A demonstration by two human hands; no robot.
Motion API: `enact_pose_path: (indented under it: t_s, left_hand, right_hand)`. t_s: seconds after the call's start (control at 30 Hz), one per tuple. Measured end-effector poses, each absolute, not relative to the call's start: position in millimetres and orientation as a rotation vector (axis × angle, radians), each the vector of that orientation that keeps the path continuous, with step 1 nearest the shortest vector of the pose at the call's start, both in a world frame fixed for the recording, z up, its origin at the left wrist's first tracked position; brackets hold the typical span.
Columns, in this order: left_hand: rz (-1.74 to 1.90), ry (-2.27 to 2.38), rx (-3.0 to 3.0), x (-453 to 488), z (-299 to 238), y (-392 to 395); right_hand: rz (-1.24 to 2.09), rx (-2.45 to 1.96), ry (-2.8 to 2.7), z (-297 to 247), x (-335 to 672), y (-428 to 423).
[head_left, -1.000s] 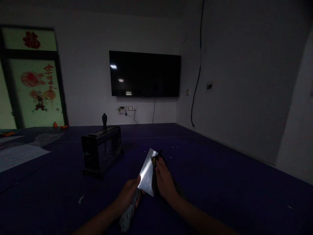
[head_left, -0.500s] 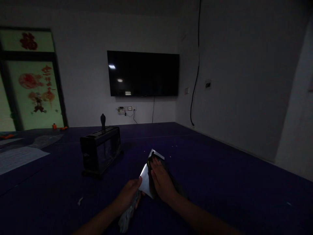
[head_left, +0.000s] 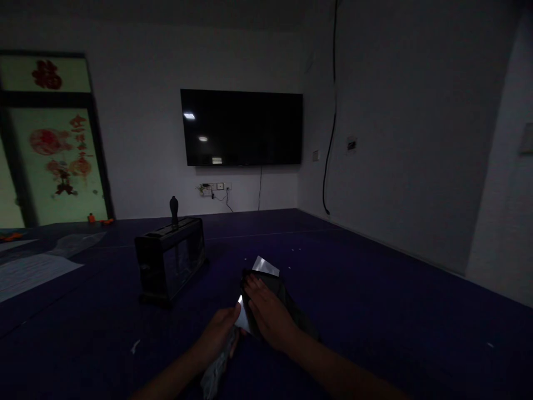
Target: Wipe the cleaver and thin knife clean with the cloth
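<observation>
A dim room seen from the wearer's head, looking across a wide dark-blue desk point(head_left: 375, 289). Low in the middle, the left hand point(head_left: 216, 336) is closed on the near corner of a shiny silver sheet point(head_left: 266, 265) – thin and foil-like. The right hand point(head_left: 268, 314) lies flat and open on a dark cloth point(head_left: 291, 303) draped over the sheet, fingers spread, gripping nothing. The sheet looks light, slick and easily creased, best pinched at an edge or corner – the cloth looks soft and limp. A crumpled pale wrapper point(head_left: 214, 372) sits under the left wrist. To the left stands a black box point(head_left: 170, 261); a dark television point(head_left: 241, 128) hangs on the far wall.
</observation>
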State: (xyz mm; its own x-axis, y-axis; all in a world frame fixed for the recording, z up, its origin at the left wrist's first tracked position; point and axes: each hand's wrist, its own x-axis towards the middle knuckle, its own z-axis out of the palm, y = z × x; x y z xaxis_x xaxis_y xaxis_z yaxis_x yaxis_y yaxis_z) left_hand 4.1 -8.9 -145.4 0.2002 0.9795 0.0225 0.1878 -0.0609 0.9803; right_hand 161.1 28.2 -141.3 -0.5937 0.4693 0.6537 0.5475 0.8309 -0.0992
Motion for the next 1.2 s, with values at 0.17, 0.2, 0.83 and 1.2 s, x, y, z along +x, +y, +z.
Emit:
enact_pose_path:
  t_s: [0.17, 0.2, 0.83, 1.2]
  left_hand:
    - [0.985, 1.198, 1.463, 3.6, -144.5, -10.0]
    - [0.980, 1.193, 1.470, 3.5, -144.2, -10.3]
    - [0.969, 1.165, 1.493, 2.6, -145.7, -8.0]
    - [0.974, 1.127, 1.500, 4.1, -143.1, -10.4]
  right_hand:
    - [-0.103, -0.842, -2.206, -143.5, 159.9, 31.4]
    - [-0.088, -0.864, -2.177, -144.0, 160.5, 33.0]
    - [0.001, -1.042, -1.808, -163.7, 169.3, 60.6]
    - [-0.121, -0.825, -2.229, -145.6, 169.3, 40.3]
